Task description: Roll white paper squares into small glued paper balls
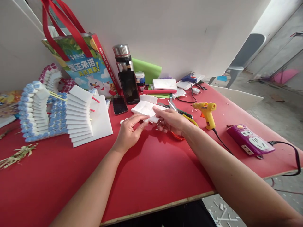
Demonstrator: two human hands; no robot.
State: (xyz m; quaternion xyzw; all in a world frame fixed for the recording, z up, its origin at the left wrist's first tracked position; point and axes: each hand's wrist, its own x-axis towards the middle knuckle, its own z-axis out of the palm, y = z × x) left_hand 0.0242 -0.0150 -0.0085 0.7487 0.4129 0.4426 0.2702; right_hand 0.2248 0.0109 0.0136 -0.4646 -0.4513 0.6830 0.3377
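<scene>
My left hand and my right hand meet over the middle of the red table. Between their fingertips is a small white foam piece, pinched from both sides. It lies at the near edge of a stack of white foam sheets resting on the table. Scissors with red handles lie partly hidden under my right hand.
A white foam staircase model with blue and white bottle-cap walls stands at left. A yellow glue gun and a purple power strip sit at right. Behind are a phone, a flask and a printed bag.
</scene>
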